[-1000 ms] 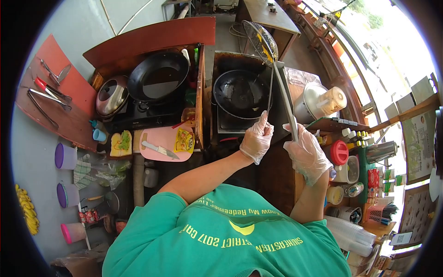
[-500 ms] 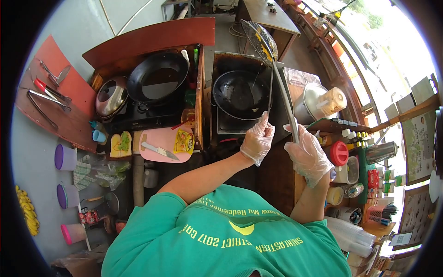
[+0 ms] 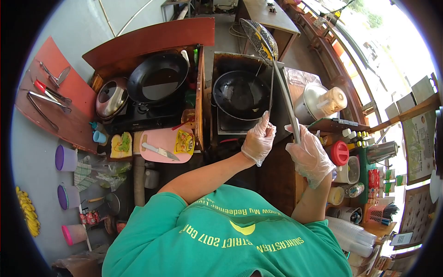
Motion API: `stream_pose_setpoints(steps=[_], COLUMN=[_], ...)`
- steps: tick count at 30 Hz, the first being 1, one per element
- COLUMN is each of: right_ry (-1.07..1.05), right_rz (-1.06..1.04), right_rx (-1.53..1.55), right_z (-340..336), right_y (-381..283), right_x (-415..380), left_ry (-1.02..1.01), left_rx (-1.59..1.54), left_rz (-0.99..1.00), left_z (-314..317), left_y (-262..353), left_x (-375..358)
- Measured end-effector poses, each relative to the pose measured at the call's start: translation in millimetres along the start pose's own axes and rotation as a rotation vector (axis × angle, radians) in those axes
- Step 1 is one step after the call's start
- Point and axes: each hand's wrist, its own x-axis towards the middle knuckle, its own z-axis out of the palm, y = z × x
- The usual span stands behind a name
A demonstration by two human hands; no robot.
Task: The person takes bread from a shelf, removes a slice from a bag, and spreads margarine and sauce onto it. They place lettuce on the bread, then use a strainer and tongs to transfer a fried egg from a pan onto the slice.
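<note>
My right hand [image 3: 310, 154], in a clear plastic glove, grips the long metal handle of a skimmer [image 3: 265, 39]. The skimmer's perforated bowl is raised beyond the stove, with some yellow-orange food [image 3: 266, 50] in it. My left hand [image 3: 259, 141], gloved as well, pinches a thin metal rod [image 3: 271, 94]. Its upper end reaches up near the skimmer bowl, and its tip is hard to make out. Below and left of the bowl, a black wok [image 3: 235, 94] sits on the burner with dark, shiny liquid inside.
Left stands a black frying pan [image 3: 159, 85] beside a metal lid [image 3: 111, 98]. A knife [image 3: 160, 151] and a yellow packet [image 3: 184, 141] lie on a pink cutting board [image 3: 152, 137], near bread with lettuce [image 3: 121, 145]. At right are a large pot [image 3: 308, 102] and a red-lidded jar [image 3: 339, 153].
Both hands shift very slightly to the right. The skimmer and the rod stay nearly where they were, both still held.
</note>
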Motion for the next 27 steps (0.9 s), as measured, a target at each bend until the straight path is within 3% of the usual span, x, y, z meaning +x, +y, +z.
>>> stream_pose_setpoints(steps=[4, 6, 7, 9, 13, 19, 23, 27], right_ry=[-0.058, -0.062, -0.059, -0.109, -0.174, -0.130, -0.070, -0.058], right_rz=[0.222, 0.391, 0.391, 0.489, 0.523, 0.376, 0.408, 0.394], right_rx=[-0.021, 0.310, 0.311, 0.299, 0.376, 0.408, 0.464, 0.433], right_z=[-4, 3, 8, 27, 57, 41, 17, 14], right_y=[-24, -22, -16, 10, 56, 48, 7, 11], right_x=[3, 8, 14, 31, 44, 36, 25, 25], left_ry=[-0.005, -0.007, -0.009, -0.118, -0.255, -0.248, -0.186, -0.229], left_rx=[0.006, 0.072, 0.071, 0.188, 0.241, 0.256, 0.161, 0.296], left_rz=[-0.010, -0.049, -0.047, -0.269, -0.433, -0.288, -0.145, -0.140], left_z=[-1, -4, -7, -12, -24, -33, -36, -45], left_y=[-6, -22, -31, -52, -75, -66, -50, -39], left_x=[-3, -13, -21, -43, -66, -47, -22, -18])
